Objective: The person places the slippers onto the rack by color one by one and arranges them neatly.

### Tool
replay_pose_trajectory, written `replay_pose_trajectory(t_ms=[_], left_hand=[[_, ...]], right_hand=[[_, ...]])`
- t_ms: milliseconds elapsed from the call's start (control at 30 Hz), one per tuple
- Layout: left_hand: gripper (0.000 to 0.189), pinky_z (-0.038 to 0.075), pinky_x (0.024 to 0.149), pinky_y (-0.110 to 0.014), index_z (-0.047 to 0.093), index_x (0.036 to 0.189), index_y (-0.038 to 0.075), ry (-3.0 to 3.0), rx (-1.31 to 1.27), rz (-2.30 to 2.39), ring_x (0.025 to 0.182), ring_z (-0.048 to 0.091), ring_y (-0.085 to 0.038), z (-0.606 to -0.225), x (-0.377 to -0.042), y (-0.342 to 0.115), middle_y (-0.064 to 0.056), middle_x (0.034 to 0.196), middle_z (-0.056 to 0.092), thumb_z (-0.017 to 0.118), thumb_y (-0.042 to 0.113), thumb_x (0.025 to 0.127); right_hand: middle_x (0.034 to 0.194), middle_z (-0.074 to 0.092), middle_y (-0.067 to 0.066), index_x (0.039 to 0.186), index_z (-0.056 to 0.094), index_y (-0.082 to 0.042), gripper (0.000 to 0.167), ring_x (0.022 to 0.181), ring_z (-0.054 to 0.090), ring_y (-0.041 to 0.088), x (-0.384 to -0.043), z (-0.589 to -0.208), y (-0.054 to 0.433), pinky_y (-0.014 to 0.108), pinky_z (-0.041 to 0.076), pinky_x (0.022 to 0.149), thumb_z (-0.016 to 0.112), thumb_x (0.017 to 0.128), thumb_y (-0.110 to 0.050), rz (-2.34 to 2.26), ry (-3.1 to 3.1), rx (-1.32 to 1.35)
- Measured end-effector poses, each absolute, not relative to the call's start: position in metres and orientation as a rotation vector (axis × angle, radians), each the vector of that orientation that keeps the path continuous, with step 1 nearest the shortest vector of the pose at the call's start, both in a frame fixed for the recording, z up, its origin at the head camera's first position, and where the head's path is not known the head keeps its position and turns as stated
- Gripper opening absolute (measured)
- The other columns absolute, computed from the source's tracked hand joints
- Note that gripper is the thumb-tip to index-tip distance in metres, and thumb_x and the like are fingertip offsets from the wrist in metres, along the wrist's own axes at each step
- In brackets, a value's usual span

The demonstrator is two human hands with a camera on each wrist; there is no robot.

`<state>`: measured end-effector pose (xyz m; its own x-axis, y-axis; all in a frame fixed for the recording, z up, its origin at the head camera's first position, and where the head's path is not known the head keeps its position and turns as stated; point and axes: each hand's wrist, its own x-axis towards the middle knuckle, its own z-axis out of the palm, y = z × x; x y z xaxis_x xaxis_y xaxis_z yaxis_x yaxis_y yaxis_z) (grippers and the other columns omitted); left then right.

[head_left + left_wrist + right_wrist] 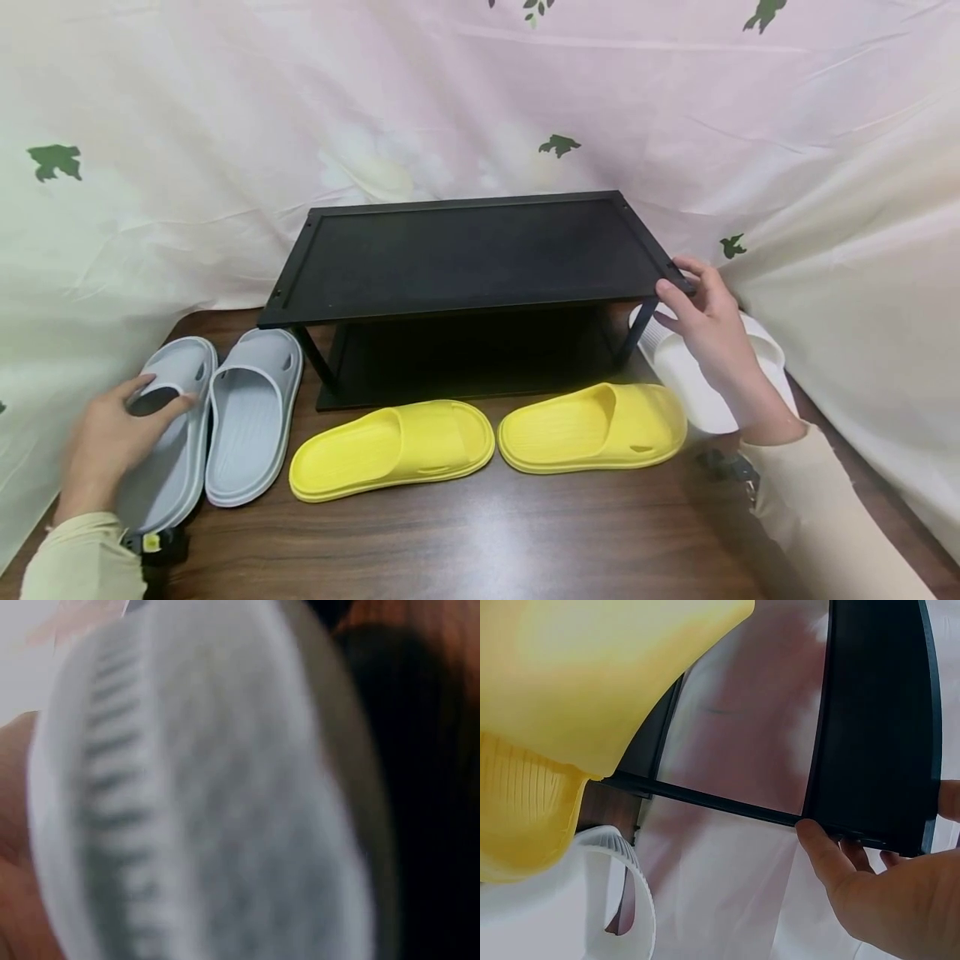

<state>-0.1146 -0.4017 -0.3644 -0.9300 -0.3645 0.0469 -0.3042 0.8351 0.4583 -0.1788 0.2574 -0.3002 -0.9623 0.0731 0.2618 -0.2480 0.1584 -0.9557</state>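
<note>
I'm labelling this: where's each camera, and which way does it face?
Head: worn there, facing forward and down at the rack; left hand, right hand show.
Left wrist: worn there, facing a blurred grey slipper; skin at left edge.
Right wrist: worn there, facing the rack and right hand.
Shared by head and right wrist: rack, right hand.

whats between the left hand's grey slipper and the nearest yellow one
The other grey slipper lies between them, as the head view shows.

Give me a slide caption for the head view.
Right hand gripping the corner of a black rack, left hand at a gray slipper, yellow slippers in front.
</note>
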Motion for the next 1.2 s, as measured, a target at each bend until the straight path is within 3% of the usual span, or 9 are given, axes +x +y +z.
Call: replay_pose_trajectory(t_ms=[600, 1200], left_hand=[[0.083, 0.037, 0.093, -0.066, 0.039, 0.152, -0.001, -2.78, 0.519, -0.672, 0.125, 0.041, -0.061, -0.341, -0.118, -0.386, -0.041, 0.144, 0.039, 0.065, 0.052, 0.094], [0.08, 0.036, 0.094, -0.065, 0.04, 0.154, 0.006, -2.73, 0.491, -0.783, 0.132, 0.04, -0.057, -0.325, -0.118, -0.37, -0.036, 0.148, 0.039, 0.066, 0.052, 0.094]], right_hand=[[0.118, 0.048, 0.003, 0.151, 0.033, -0.003, 0.056, 0.106, 0.058, 0.005, -0.18, -0.3, 0.259, 0.029, 0.051, 0.091, 0.06, 0.103, -0.014, 1.872, -2.21, 0.158], [0.117, 0.047, 0.005, 0.151, 0.033, -0.003, 0.057, 0.105, 0.058, 0.005, -0.18, -0.3, 0.26, 0.027, 0.052, 0.091, 0.06, 0.103, -0.015, 1.896, -2.198, 0.171]])
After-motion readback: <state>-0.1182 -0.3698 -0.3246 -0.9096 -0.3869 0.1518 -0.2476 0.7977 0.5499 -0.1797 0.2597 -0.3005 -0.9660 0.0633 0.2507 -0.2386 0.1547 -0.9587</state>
